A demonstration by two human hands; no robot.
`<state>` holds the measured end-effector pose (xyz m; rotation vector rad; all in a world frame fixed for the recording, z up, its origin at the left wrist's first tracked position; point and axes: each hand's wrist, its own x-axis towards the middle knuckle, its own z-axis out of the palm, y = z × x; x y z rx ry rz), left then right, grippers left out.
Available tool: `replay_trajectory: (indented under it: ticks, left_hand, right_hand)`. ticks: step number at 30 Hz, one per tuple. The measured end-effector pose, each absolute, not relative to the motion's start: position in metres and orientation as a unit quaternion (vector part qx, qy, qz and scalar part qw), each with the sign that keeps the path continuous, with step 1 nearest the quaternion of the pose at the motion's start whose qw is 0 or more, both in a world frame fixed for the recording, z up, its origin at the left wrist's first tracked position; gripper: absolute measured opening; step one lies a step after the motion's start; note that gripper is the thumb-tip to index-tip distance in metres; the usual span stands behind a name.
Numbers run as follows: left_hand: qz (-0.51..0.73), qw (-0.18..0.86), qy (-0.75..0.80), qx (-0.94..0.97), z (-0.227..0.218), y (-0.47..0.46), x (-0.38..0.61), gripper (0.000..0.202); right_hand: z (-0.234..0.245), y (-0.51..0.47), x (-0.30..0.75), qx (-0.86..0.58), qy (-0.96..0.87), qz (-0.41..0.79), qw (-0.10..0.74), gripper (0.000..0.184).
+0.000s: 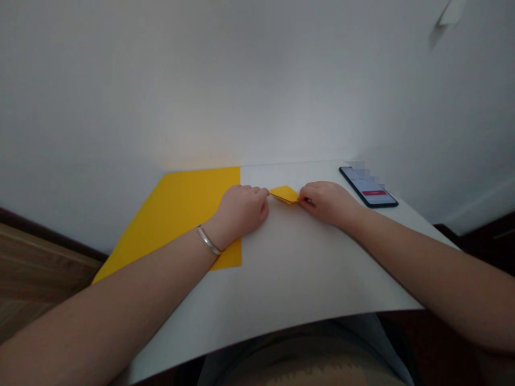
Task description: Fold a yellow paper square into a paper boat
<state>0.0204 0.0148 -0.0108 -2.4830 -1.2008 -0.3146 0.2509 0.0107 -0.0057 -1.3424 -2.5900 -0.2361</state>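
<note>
Between my two hands is a small piece of folded yellow paper (285,194), pointed at its left end and wider in the middle. My left hand (245,210) is closed, its fingers pinching the paper's left tip. At the opposite end, my right hand (326,201) pinches the right corner between thumb and fingers. The paper is just above or on the white tabletop (306,268); I cannot tell which. My left wrist, with a silver bracelet (208,239) on it, crosses a large yellow sheet (181,206).
A phone (368,187) with a lit screen lies at the table's back right. Behind the table rises a pale wall (257,80). Brown wooden furniture (36,279) stands at the left, and the table's front edge is close to my lap.
</note>
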Motion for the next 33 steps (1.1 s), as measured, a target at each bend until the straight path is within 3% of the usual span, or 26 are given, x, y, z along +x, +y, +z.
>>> replay_trajectory:
  ticks: [4, 8, 12, 18, 26, 33]
  left_hand:
    - [-0.149, 0.111, -0.47, -0.863, -0.011, 0.012, 0.023, 0.028]
    - [-0.261, -0.059, -0.494, -0.827, -0.013, 0.012, 0.023, 0.034]
    - [-0.323, -0.181, -0.46, -0.807, -0.015, 0.018, 0.024, 0.047]
    - [-0.362, -0.308, -0.445, -0.759, -0.021, 0.03, 0.025, 0.043]
    - [-0.36, -0.313, -0.469, -0.743, -0.021, 0.034, 0.027, 0.065]
    - [-0.442, -0.367, -0.431, -0.696, -0.018, 0.036, 0.025, 0.042]
  right_hand:
    - [-0.007, 0.009, 0.25, -0.453, -0.872, -0.085, 0.167, 0.017]
    - [-0.008, 0.006, 0.248, -0.425, -0.869, -0.06, 0.246, 0.02]
    - [-0.011, 0.007, 0.246, -0.384, -0.882, -0.026, 0.273, 0.017]
    - [-0.011, 0.01, 0.245, -0.341, -0.878, -0.028, 0.334, 0.011]
    - [-0.009, 0.011, 0.241, -0.317, -0.858, -0.053, 0.4, 0.015]
    - [-0.014, 0.012, 0.24, -0.305, -0.861, -0.009, 0.408, 0.009]
